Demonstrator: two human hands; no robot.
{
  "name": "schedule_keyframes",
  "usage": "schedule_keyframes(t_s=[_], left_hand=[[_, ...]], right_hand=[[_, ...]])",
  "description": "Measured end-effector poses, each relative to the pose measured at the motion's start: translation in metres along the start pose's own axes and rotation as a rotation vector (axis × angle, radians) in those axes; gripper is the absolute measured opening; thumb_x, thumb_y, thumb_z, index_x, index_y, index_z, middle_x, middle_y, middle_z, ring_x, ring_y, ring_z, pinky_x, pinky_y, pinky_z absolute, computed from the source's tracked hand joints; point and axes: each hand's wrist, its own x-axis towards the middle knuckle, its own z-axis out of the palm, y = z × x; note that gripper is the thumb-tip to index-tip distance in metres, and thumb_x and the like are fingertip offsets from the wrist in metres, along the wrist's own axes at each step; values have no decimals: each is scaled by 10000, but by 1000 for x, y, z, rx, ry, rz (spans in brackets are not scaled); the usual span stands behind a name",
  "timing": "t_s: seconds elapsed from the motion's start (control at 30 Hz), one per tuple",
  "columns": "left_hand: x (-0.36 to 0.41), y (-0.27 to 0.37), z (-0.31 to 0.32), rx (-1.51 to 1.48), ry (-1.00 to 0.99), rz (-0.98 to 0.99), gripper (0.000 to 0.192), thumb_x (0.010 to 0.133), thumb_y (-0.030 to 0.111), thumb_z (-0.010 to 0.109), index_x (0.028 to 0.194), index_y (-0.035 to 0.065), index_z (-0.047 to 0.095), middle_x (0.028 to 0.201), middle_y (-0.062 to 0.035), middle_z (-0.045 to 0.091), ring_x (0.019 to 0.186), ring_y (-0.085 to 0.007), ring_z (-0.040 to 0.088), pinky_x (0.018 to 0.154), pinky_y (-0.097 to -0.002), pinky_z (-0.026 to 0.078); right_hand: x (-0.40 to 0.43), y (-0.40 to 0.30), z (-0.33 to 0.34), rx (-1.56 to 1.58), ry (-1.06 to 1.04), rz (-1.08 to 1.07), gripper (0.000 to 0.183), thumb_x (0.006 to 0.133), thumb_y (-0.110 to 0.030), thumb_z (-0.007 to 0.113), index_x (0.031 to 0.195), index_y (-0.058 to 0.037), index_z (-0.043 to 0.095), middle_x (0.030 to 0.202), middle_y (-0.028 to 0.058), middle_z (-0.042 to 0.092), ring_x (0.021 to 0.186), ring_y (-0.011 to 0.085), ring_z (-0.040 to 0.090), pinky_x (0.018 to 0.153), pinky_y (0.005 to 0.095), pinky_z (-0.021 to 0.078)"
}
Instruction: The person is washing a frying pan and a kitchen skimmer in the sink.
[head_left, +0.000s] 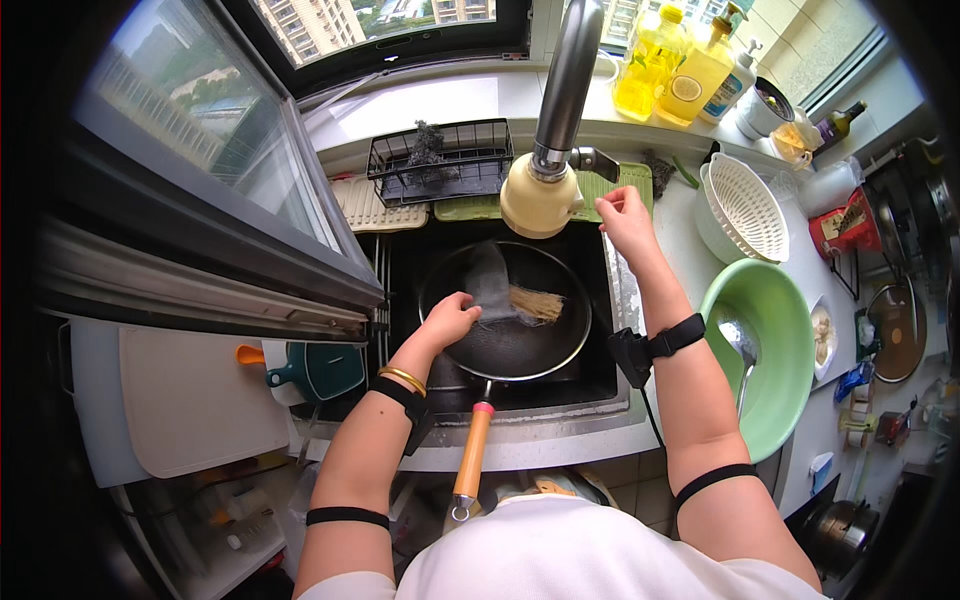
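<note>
A black frying pan (517, 352) sits in the dark sink, its wooden handle (471, 450) pointing towards me. Inside the pan lie a grey cloth (489, 283) and a bundled straw-coloured pot brush (537, 303), the cloth partly over the brush. My left hand (450, 322) is above the pan's left side, fingertips at the cloth's edge; whether they pinch it is unclear. My right hand (630, 225) is raised just right of the cream tap attachment (540, 199), fingers bent, nothing visible in it. Above it is the tap lever (596, 163).
An open window sash (225, 187) juts in from the left. Right of the sink (626, 390) stand a green basin (780, 360) holding a metal spoon (742, 360) and a white colander (742, 202). Behind are a black wire rack (442, 169) and several bottles (694, 82).
</note>
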Motion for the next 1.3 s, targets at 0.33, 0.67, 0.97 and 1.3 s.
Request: schedule_keyframes(t_s=[0.33, 0.67, 0.97, 1.3], left_hand=[[-24, 5, 8, -179, 11, 17, 460, 825, 272, 573, 1195, 16, 473, 1146, -179, 536, 1015, -272, 548, 873, -342, 437], [-4, 23, -8, -679, 240, -163, 629, 768, 171, 579, 1320, 17, 319, 1274, -176, 426, 1160, -245, 422, 961, -322, 329], [-3, 78, -37, -991, 296, 208, 440, 706, -42, 511, 1135, 30, 443, 998, -74, 564, 855, -117, 534, 765, -241, 425], [49, 98, -63, -449, 923, 396, 323, 704, -84, 475, 998, 24, 556, 963, -78, 560, 904, -174, 540, 841, -272, 412]], right_hand=[[-1, 89, 168, -41, -808, 149, 486, 754, -190, 615, 1220, -93, 515, 1191, 152, 537, 1105, 263, 493, 914, 341, 392], [-44, 9, 102, 665, -926, 54, 274, 865, -137, 520, 1113, -47, 594, 1102, 33, 577, 1027, 116, 485, 931, 264, 342], [-23, -63, 51, 645, -714, -343, 263, 831, -188, 612, 1043, -33, 629, 1043, 76, 606, 998, 157, 529, 892, 308, 400], [7, -54, 96, 226, -375, -859, 289, 849, -104, 477, 1115, -19, 553, 909, 24, 598, 843, 95, 557, 783, 244, 450]])
